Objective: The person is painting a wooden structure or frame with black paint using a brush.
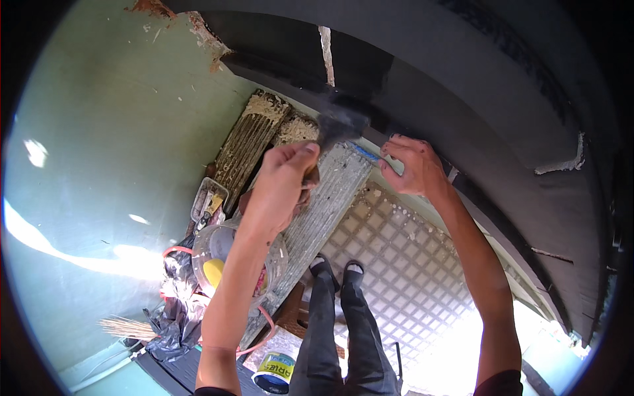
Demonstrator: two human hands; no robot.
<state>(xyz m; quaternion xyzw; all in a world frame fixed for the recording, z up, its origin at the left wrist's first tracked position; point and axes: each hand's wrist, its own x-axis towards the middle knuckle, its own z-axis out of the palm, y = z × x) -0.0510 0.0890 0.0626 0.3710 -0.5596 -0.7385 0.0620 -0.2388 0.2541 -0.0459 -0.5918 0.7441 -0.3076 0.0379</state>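
My left hand [283,185] is closed around the handle of a paintbrush [342,123]. Its dark, motion-blurred bristles are close to the lower edge of a black-coated surface [436,109]; I cannot tell whether they touch it. To the right, my right hand [415,166] has curled fingers with a gap between thumb and forefinger, and nothing shows in its grasp. Dark smudges mark its fingertips, which are near the black surface. A narrow blue strip [365,152] runs beside that thumb. Bare pale patches [326,54] interrupt the black coat.
Below the hands, weathered planks [317,208] carry a clear plastic tub [200,247] with a red hose [267,321]. A scraper [210,210], a black plastic bag [173,336] and a labelled paint can [275,371] are nearby. A green wall [114,148] rises left; tiled floor [396,247] lies below.
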